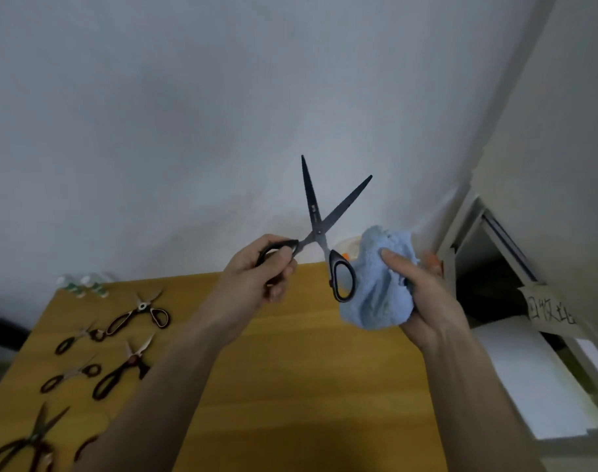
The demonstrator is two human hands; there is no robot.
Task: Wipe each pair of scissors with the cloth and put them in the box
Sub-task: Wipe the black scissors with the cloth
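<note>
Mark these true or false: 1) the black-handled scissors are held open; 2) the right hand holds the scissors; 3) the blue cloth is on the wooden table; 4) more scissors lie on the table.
1) True: the black-handled scissors have their blades spread.
2) False: the left hand grips one handle loop; the right hand holds the blue cloth.
3) False: the cloth is held up, off the wooden table.
4) True: several scissors lie at the table's left.

Bare forearms (174,379), no sleeves
</note>
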